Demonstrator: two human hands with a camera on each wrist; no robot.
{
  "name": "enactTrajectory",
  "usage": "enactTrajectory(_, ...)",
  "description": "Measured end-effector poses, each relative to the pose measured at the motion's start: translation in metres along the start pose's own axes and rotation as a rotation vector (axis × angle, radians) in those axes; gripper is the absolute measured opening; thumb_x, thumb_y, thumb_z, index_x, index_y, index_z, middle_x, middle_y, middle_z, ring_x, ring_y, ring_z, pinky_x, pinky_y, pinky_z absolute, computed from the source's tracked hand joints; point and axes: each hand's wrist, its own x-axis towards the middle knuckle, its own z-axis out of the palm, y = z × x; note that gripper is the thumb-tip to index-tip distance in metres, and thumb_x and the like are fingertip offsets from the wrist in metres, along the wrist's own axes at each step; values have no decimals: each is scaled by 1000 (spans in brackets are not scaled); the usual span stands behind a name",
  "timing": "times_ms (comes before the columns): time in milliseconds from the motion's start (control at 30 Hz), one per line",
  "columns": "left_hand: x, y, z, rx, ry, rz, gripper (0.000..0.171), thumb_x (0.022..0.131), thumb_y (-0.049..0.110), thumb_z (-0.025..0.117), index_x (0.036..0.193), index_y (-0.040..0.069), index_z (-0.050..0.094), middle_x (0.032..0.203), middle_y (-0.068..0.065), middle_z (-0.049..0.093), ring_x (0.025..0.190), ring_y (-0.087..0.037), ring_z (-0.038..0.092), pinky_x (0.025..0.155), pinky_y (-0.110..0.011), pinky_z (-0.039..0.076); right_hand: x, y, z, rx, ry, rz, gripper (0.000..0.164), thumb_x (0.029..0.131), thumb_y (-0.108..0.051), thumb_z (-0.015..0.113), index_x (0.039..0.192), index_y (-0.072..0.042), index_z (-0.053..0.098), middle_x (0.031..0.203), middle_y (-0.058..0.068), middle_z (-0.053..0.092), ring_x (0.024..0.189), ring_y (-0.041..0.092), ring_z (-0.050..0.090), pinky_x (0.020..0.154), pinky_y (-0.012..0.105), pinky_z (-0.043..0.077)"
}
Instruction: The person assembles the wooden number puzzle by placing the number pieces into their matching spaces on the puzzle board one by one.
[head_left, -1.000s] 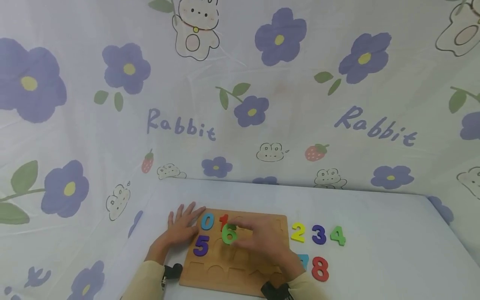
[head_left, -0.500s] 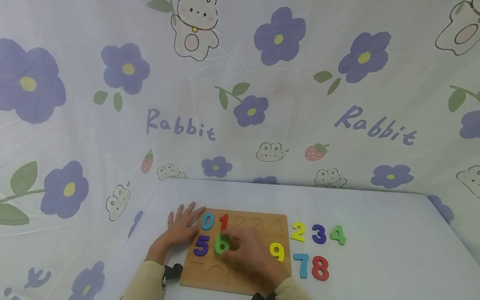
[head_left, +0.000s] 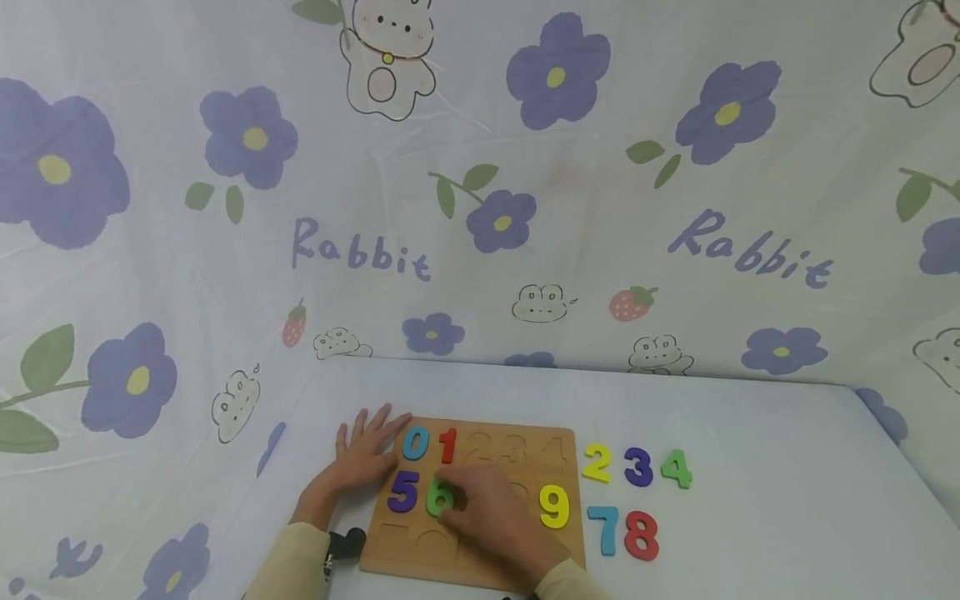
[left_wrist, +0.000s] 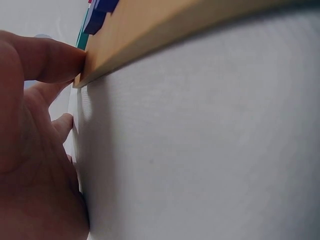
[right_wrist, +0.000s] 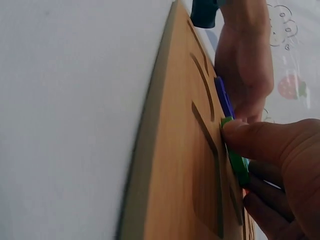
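Note:
My right hand (head_left: 495, 512) pinches a green number 6 (head_left: 438, 502) between thumb and fingers at the second row of a wooden number board (head_left: 472, 557). In the right wrist view, the green piece (right_wrist: 239, 165) sits right at the board's surface, the thumb on its near end. My left hand (head_left: 363, 457) rests with spread fingers at the board's left edge, its thumb touching the wood in the left wrist view. Beside it on the board are a blue 0 (head_left: 416, 442), a red 1 (head_left: 447, 445) and a purple 5 (head_left: 403, 492). A yellow 9 (head_left: 554, 507) lies at the board's right side.
To the right of the board, a yellow 2 (head_left: 597, 463), purple 3 (head_left: 638, 467) and green 4 (head_left: 677, 470) form one row on the white table (head_left: 787, 500). Nearer are a blue 7 (head_left: 603, 530) and red 8 (head_left: 641, 536). A patterned cloth (head_left: 600, 200) hangs behind.
My right hand has carried the green 6 down and slightly left to the spot beside the purple 5, uncovering the red 1 and yellow 9. The left hand has stayed put.

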Motion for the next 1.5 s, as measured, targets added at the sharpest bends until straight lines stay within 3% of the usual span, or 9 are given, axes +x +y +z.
enactTrajectory(200,1,-1,0,2,-1,-8,73,97,21,58,169,24,44,183,-20,18,168,-55,-5,127,-79,-14,2,-4,2,-36,9,8,50,91,-20,90,139,-15,76,127,-3,81,110,6,72,104,36,62)
enactTrajectory(567,1,0,-3,17,-1,-1,74,97,20,58,169,24,44,183,-20,18,167,-56,-5,127,-79,-14,2,-4,1,-22,6,9,56,92,-24,90,144,-16,73,136,-2,78,123,13,73,109,41,60)
enactTrajectory(767,3,-3,-2,7,-10,-13,75,97,22,59,170,26,43,184,-19,16,168,-55,-7,127,-78,-15,-3,2,-5,70,10,92,59,95,-31,85,150,-21,68,148,-6,72,139,21,65,119,52,53)
enactTrajectory(933,3,-3,1,-12,-2,-12,74,96,21,61,168,24,45,183,-20,17,168,-55,-7,127,-78,-15,-18,8,-28,118,17,96,59,96,-32,85,151,-21,68,150,-6,70,146,27,62,118,57,52)
enactTrajectory(1100,4,-2,2,-6,-1,-9,74,96,21,61,169,24,45,183,-19,17,168,-54,-6,127,-78,-15,-38,13,-57,63,45,64,58,93,-32,88,148,-22,71,149,0,72,144,32,64,115,60,55)
enactTrajectory(1500,1,0,1,-9,-6,-21,74,96,21,60,169,24,45,183,-19,17,168,-55,-6,127,-78,-15,-107,44,-113,-77,46,3,57,89,-37,91,142,-25,75,142,-7,76,131,22,73,104,43,63)
